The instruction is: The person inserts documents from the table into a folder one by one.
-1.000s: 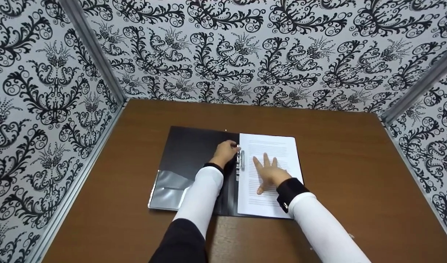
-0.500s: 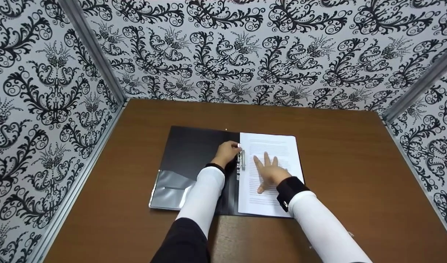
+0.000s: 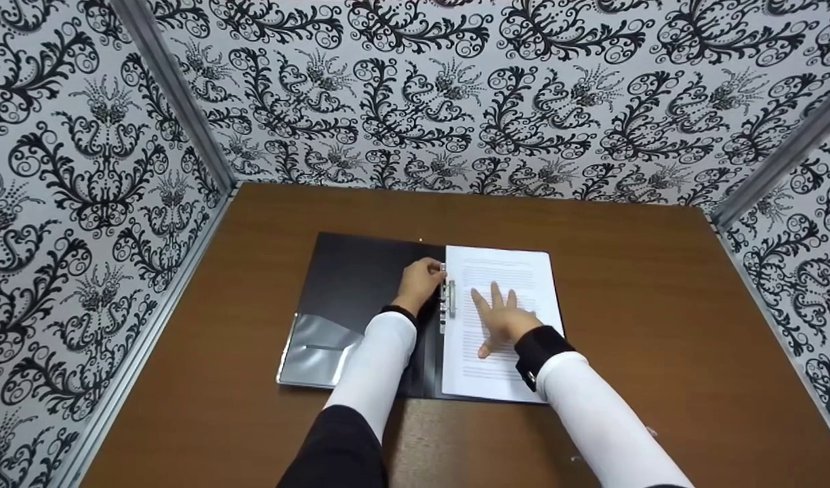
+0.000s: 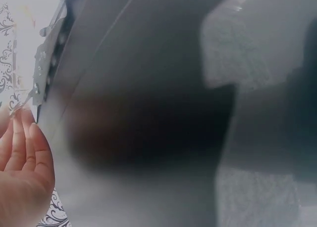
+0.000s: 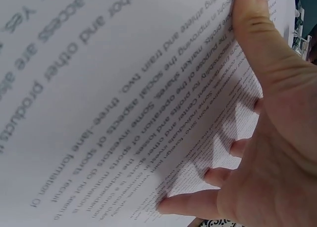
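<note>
A black folder (image 3: 367, 271) lies opened flat on the brown table. A stack of printed paper (image 3: 469, 376) covers its right half, and a metal clip (image 3: 448, 305) runs along the inner edge of the sheets. My left hand (image 3: 417, 281) has its thumb and fingertips pinched at the clip's far end. In the left wrist view, the fingers meet a thin lever at the end of the metal strip (image 4: 42, 71). Spread wide, the fingers of my right hand (image 3: 504, 322) rest on the printed page, as the right wrist view also shows.
On the folder's left cover is a clear plastic pocket (image 3: 320, 349), partly behind my left sleeve. Patterned wall panels (image 3: 455, 102) enclose the table at the back and both sides. Small light scraps (image 3: 650, 431) lie near my right forearm.
My left hand has shifted only slightly at the clip's far end. The right hand stays spread in the same spot on the paper.
</note>
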Demonstrator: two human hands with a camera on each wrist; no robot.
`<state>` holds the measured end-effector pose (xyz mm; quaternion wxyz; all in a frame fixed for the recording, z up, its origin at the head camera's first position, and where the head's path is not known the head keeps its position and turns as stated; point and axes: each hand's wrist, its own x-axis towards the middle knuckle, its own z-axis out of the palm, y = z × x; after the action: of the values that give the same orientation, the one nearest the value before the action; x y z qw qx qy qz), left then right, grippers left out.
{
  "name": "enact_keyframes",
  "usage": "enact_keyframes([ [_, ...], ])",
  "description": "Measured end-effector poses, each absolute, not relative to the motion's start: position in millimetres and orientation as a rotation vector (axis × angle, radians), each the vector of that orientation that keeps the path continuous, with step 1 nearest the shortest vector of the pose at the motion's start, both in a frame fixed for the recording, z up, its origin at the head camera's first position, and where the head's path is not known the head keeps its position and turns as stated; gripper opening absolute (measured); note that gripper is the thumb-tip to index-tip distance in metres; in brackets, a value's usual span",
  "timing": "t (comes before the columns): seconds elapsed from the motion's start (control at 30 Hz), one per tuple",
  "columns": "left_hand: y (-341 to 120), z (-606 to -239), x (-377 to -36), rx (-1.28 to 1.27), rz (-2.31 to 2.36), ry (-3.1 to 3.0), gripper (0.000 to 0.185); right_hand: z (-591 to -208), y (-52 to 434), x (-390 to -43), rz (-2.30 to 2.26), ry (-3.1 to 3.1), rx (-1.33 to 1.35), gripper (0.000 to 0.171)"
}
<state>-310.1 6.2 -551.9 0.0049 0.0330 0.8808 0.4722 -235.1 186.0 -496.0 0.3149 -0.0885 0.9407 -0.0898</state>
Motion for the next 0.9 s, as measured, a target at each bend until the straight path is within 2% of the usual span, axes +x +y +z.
enact_keyframes([
  [0.17, 8.3, -523.5, -290.2, 0.029, 1.475, 2.792, 0.018, -495.5, 184.9, -235.4, -0.225, 2.474, -0.234, 0.128],
  [0.43, 7.1, -515.5, -281.8, 0.229, 1.363, 2.871, 0.015, -497.8, 183.3, -236.2, -0.150, 2.480, -0.261, 0.127],
  [0.7, 0.3, -510.8, -268.4, 0.276, 1.204, 2.888, 0.014, -498.4, 181.7, -237.7, -0.151, 2.482, -0.279, 0.126],
  [0.9, -2.9, -503.4, -262.5, 0.412, 1.032, 2.959, 0.015, -496.4, 184.8, -236.0, -0.168, 2.479, -0.275, 0.126],
])
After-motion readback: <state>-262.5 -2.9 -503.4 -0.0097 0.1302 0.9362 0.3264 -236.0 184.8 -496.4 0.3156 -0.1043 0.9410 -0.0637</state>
